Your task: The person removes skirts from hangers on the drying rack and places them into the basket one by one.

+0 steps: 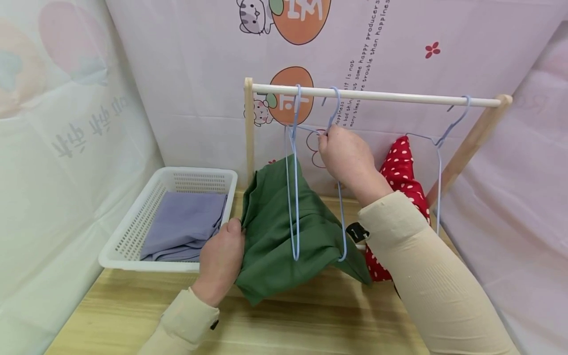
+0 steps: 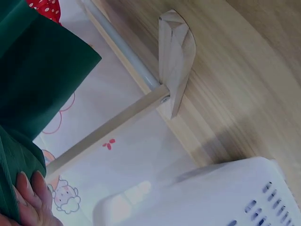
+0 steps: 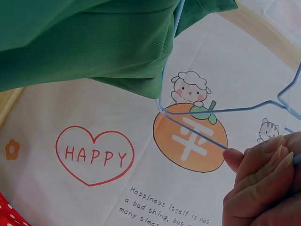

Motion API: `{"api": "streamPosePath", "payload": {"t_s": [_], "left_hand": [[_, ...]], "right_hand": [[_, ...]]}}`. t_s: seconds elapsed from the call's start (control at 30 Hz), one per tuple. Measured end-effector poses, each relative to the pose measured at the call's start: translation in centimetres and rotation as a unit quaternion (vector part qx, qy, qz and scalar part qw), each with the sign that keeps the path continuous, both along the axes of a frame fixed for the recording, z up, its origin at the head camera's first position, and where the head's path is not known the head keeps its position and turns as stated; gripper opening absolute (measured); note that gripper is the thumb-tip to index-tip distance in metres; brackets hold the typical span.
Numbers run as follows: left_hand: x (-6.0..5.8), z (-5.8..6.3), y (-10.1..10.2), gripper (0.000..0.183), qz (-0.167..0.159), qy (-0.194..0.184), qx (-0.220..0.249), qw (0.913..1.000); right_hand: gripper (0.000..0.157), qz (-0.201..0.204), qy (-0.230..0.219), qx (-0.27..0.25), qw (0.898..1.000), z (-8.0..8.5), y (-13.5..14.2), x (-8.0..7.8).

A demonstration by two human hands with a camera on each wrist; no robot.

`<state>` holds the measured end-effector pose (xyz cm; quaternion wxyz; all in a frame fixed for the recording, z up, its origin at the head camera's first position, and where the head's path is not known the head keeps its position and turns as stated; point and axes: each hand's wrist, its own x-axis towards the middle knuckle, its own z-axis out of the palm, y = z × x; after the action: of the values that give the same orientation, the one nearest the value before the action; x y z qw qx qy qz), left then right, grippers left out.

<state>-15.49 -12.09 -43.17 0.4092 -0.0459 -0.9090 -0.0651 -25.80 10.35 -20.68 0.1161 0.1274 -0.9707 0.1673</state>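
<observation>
Purple cloth [image 1: 186,214] in white basket [image 1: 146,266], printed backdrop [image 1: 195,64]

Before me I see a pale wooden tabletop [image 1: 319,325] with streaky grain. Directly on it, to my left, sits a white basket [image 1: 153,266] with slotted walls; just beside the basket stands a wooden rack [image 1: 249,133], its left foot [image 2: 175,61] resting on the wood.

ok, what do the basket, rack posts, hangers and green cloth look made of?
White basket: likely molded plastic, smooth, slight sheen, regular slots.
Rack posts: pale wood, matte; grain shows on the foot.
Blue hangers: thin, smooth rods; probably coated wire, possibly plastic.
Green cloth: matte fabric, soft folds; fiber unclear.
</observation>
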Motion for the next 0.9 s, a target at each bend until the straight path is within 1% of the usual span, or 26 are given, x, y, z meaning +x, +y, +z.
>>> {"api": "streamPosePath", "payload": {"t_s": [0.37, 0.47, 0.6, 0.77, 0.9], "left_hand": [[0.3, -0.1, -1.3, 0.023, -0.013, 0.020, 0.007, 0.9997], [0.4, -0.1, -1.5, 0.023, -0.009, 0.030, 0.011, 0.9995], [0.6, 0.1, -1.8, 0.023, -0.007, 0.032, 0.014, 0.9994], [0.8, 0.3, -2.2, 0.023, -0.016, 0.025, 0.022, 0.9993], [1.0, 0.4, -2.6, 0.024, -0.014, 0.021, 0.031, 0.9992]], "right_hand": [[0.035, -0.004, -0.005, 0.001, 1.000, 0.2, 0.2, -0.2], [0.035, -0.007, -0.010, -0.002, 1.000, 0.2, 0.2, -0.2], [0.035, -0.010, -0.010, -0.005, 1.000, 0.2, 0.3, -0.2], [0.034, -0.013, -0.004, -0.005, 1.000, 0.2, 0.4, -0.2], [0.034, -0.011, -0.003, -0.006, 1.000, 0.2, 0.5, -0.2]]}}
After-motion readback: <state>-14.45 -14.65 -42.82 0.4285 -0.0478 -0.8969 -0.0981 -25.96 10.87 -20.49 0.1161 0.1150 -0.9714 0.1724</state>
